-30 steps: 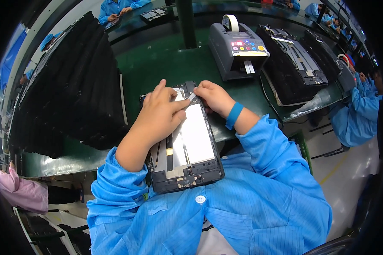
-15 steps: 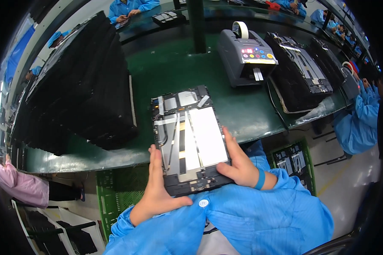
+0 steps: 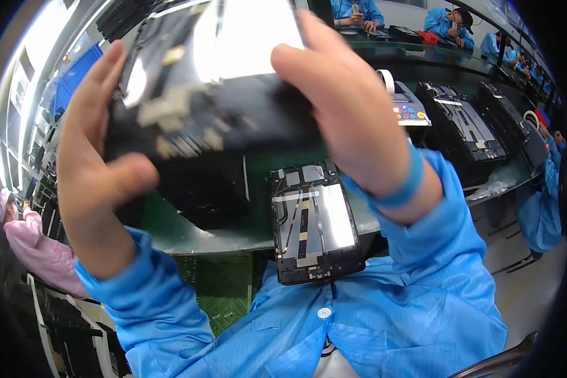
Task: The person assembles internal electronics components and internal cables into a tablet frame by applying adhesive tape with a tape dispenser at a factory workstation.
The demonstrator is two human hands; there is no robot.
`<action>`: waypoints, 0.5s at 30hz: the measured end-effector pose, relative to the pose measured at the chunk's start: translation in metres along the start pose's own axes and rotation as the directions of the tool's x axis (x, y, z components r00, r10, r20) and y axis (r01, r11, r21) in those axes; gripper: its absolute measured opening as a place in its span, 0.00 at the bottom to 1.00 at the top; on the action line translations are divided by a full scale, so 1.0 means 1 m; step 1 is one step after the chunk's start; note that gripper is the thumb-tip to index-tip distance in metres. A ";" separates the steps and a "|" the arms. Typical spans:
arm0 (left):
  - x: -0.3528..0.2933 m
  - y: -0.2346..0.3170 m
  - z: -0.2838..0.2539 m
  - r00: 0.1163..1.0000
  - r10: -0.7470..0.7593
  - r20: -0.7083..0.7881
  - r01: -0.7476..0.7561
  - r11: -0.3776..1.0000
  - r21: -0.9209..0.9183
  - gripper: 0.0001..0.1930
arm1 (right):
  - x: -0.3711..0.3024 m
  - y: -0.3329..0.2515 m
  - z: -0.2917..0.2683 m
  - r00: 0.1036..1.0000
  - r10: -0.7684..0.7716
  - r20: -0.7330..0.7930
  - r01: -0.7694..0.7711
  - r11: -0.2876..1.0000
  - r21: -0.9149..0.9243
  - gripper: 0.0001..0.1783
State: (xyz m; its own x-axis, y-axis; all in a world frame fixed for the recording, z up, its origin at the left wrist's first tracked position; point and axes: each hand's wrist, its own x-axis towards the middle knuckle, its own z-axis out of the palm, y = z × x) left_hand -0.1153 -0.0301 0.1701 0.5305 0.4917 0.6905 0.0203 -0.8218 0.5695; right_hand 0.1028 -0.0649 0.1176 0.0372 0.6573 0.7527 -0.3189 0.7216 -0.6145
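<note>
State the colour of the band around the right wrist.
Blue; the wristband shows best in the head view.

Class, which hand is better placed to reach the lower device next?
Probably the right hand: it appears nearer the lower device than the left hand, though both hold the raised device.

Not one word or number I can read from here! Back from the tabletop's (image 3: 257, 208) near edge, the grey tape dispenser (image 3: 412, 101) shows a sliver of red-lit display (image 3: 397, 109), partly covered, and its coloured buttons (image 3: 411, 115) are too small for reading.
</note>
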 end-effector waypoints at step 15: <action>-0.004 -0.122 -0.132 0.974 -0.192 -0.118 0.169 0.969 -0.183 0.43 | 0.096 0.115 0.034 0.958 0.287 0.023 -0.228 0.804 -0.550 0.45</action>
State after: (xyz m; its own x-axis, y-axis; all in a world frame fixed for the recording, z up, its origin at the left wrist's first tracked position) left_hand -0.2318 0.1067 0.1566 0.4126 0.6709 0.6162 -0.0456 -0.6604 0.7495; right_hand 0.0370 0.0738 0.1271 -0.0776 0.8316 0.5500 0.2563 0.5498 -0.7950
